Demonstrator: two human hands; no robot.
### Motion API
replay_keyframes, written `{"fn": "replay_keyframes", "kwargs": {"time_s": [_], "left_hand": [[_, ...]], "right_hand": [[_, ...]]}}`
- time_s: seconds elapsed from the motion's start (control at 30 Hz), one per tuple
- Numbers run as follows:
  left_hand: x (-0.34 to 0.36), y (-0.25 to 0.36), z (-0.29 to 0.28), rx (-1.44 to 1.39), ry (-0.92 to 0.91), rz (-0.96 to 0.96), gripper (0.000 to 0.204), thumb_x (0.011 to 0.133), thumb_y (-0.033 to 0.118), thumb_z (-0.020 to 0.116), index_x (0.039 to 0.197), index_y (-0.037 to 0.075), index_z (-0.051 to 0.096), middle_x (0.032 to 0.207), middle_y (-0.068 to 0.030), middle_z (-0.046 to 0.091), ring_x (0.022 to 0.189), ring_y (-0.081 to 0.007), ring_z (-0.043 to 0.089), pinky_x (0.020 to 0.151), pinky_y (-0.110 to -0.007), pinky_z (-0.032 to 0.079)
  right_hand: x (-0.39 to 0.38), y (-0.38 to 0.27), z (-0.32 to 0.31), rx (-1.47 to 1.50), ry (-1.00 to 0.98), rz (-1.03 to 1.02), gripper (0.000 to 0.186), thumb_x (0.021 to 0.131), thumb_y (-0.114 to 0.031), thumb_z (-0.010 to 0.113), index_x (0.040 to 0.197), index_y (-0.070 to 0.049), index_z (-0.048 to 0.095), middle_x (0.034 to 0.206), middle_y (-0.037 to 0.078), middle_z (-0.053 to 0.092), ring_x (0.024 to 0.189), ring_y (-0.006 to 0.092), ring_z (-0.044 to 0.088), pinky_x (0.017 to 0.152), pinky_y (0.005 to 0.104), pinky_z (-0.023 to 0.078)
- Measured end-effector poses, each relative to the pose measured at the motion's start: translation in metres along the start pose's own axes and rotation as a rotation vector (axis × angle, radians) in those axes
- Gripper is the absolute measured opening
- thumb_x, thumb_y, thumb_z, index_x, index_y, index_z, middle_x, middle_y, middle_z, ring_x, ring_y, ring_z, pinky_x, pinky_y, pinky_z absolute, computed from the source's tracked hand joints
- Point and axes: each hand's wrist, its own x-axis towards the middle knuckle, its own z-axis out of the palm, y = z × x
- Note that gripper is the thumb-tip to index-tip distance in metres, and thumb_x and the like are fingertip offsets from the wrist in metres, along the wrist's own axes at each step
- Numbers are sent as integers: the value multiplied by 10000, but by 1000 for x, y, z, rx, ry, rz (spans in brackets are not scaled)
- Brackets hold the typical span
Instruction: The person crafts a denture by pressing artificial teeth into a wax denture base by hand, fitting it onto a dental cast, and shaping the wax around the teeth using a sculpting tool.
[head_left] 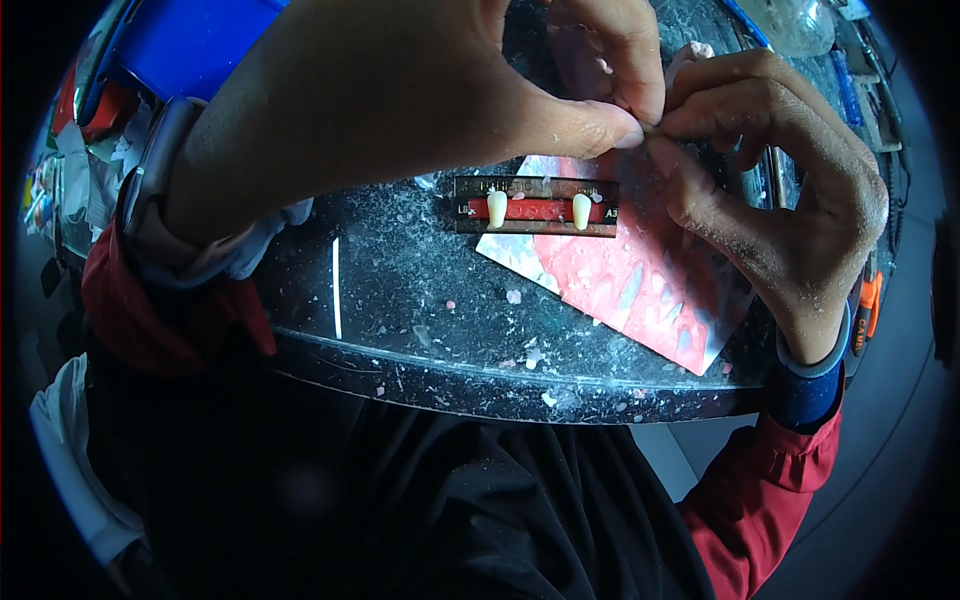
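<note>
Both hands meet above the dark bench, their fingertips pinched together at one spot. My left hand (480, 95) comes in from the upper left, thumb and forefinger closed. My right hand (790, 170), dusted with pale powder, pinches at the same spot from the right. Whatever sits between the fingertips is too small to make out. Just below them lies a dark denture tooth strip (537, 188) with a red wax band, holding two cream artificial teeth (497, 209), apart from each other. Partly under the strip is a pink-smeared sheet (640, 270).
Pale crumbs and scratches cover the dark bench (400, 290), whose curved front edge runs before my lap. A blue container (195, 45) stands at the upper left. An orange-and-black tool (866, 310) lies at the right, and a clear rounded vessel (800, 22) at the upper right.
</note>
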Motion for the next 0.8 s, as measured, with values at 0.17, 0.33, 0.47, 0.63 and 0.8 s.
{"fn": "replay_keyframes", "kwargs": {"time_s": [0.17, 0.33, 0.47, 0.63, 0.8], "left_hand": [[0, -3, 1, -47, 17, -3, 90, 669, -53, 669, 751, -29, 641, 782, -109, 646, 689, -147, 618, 640, -230, 497], [9, 22, -4, 205, -55, 33, 113, 662, -46, 668, 771, -27, 642, 794, -111, 645, 703, -155, 622, 657, -234, 498], [8, 19, -3, 271, -55, 57, 124, 661, -41, 671, 781, -25, 641, 794, -112, 644, 715, -156, 623, 668, -235, 497], [7, 6, 0, 15, -2, -10, 95, 674, -32, 676, 759, -19, 636, 790, -108, 643, 719, -153, 623, 673, -238, 498], [7, 18, -6, 169, -85, 13, 78, 686, -30, 674, 751, -13, 635, 792, -95, 647, 715, -154, 623, 671, -240, 499]], "right_hand": [[11, -1, -16, -51, -117, -48, 184, 640, -16, 735, 795, -63, 649, 838, 31, 633, 682, 107, 564, 564, 216, 436], [-5, 5, 1, -2, 94, -68, 193, 634, -23, 747, 798, -57, 652, 840, 39, 641, 681, 117, 584, 564, 216, 453], [-2, 3, -4, 35, 141, -38, 192, 638, -29, 747, 802, -58, 654, 852, 40, 646, 702, 121, 597, 578, 219, 463], [1, 2, -8, 38, 19, -37, 197, 640, -31, 746, 813, -64, 659, 866, 36, 648, 732, 123, 602, 593, 221, 465], [-2, -5, 2, 62, 143, -16, 204, 642, -34, 747, 826, -65, 663, 866, 38, 649, 752, 129, 608, 602, 222, 469]]}}
